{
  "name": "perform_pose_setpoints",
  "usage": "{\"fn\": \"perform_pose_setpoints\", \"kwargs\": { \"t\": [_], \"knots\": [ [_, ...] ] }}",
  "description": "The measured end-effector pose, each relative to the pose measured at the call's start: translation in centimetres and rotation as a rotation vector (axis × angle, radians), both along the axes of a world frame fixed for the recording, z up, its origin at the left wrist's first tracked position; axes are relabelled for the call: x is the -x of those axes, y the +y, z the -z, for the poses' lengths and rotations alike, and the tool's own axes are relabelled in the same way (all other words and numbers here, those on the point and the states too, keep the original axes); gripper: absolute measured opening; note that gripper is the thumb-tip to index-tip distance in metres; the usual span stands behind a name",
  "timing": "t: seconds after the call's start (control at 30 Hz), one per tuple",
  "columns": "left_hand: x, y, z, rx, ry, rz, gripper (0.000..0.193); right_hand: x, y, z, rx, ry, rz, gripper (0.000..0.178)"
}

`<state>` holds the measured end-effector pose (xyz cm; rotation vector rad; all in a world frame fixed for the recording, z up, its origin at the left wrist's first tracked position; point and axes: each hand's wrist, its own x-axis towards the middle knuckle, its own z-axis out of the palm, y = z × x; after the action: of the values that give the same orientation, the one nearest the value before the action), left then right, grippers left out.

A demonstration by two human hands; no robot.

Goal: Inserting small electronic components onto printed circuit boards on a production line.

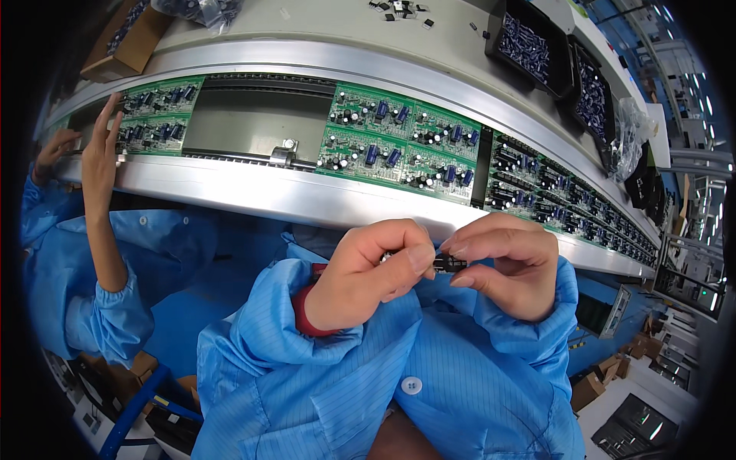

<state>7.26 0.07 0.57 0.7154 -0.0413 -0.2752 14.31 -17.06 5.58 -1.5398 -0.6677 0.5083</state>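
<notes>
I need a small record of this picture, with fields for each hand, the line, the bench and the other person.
Left hand: curled around a small bright-tipped part, mostly hidden
Right hand: thumb and fingers around a small black component
Conveyor: carries green circuit boards with dark blue capacitors
Bench: loose black components, black bins of small blue parts, cardboard box at left
Other person: blue sleeve, one hand near boards at left, contact unclear

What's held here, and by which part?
The right hand holds black electronic components; the left hand, small silvery pieces. Which part is gripped can't be told.
</notes>
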Motion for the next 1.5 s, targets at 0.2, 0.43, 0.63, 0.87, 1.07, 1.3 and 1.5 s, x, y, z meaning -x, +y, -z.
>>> {"fn": "perform_pose_setpoints", "kwargs": {
  "t": [0.2,0.43,0.63,0.87,1.07,1.3,1.5],
  "knots": [
    [-0.4,0.5,-0.8,-0.17,-0.073,-0.154,0.008,-1.1,1.2,-0.6,0.051,-0.152,-0.014,0.022],
    [-0.9,3.4,-2.1,-0.625,-0.172,-0.348,0.007,-6.2,2.2,-0.8,0.353,-0.462,0.17,0.023],
    [-1.2,3.5,-0.5,-1.316,-0.467,-0.408,0.016,-8.2,3.9,1.9,0.492,-0.576,0.174,0.021],
    [-1.6,2.8,0.6,-1.486,-0.556,-0.48,0.027,-8.6,4.1,3.2,0.502,-0.604,0.179,0.02],
    [-1.9,2.4,1.1,-1.651,-0.591,-0.467,0.024,-8.5,4.0,3.8,0.522,-0.648,0.182,0.02],
    [-2.0,2.1,0.7,-1.714,-0.565,-0.401,0.033,-8.3,3.9,4.0,0.534,-0.679,0.208,0.02],
    [-2.1,2.2,0.5,-1.759,-0.576,-0.358,0.038,-8.1,4.1,3.9,0.513,-0.697,0.229,0.02]
  ]
}}
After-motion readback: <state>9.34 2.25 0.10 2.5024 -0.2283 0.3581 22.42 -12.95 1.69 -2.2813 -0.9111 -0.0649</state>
